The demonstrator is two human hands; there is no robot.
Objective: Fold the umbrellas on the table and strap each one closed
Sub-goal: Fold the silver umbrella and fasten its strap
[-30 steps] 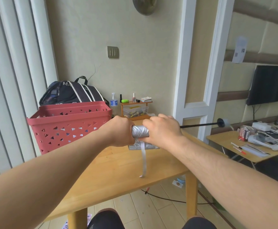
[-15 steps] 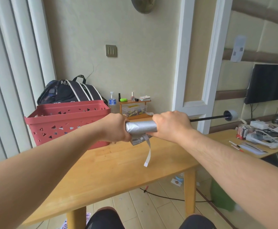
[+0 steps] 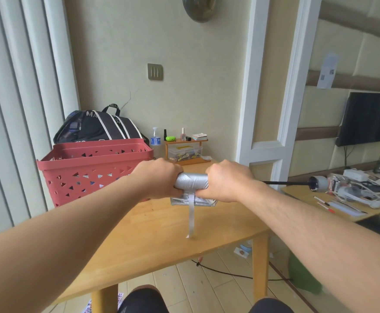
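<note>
Both hands grip one silver umbrella (image 3: pixel 191 181) held level above the wooden desk (image 3: pixel 162 231), roughly over its far-middle area. Left hand (image 3: pixel 159 178) is wrapped round the left end of the rolled canopy, fingers curled tight on it; right hand (image 3: pixel 226 180) is wrapped round the right end, fingers curled under the fabric. Between the two fists a short stretch of silver canopy shows, rolled into a tube. A loose fold of silver fabric (image 3: pixel 193 201) sags below the tube, close to the desk top — contact with the desk cannot be told. The closing strap (image 3: pixel 191 219) hangs straight down from the roll, unfastened, its free end just above or on the desk. The black shaft (image 3: pixel 283 183) sticks out to the right past the right hand, extended, ending in a grey handle (image 3: pixel 318 183) out over the gap beside the desk. Red perforated basket (image 3: pixel 89 170) sits at the far left of the desk, left of the left hand. Behind it a dark backpack (image 3: pixel 98 127) leans at the wall. Far edge of the desk: small wooden rack (image 3: pixel 185 152) with a clear box and little bottles, plus a spray bottle (image 3: pixel 155 140). Right side — a second, lower desk (image 3: pixel 302 195) cluttered with gear and pens, dark screen (image 3: pixel 369 118) on the wall above it.
</note>
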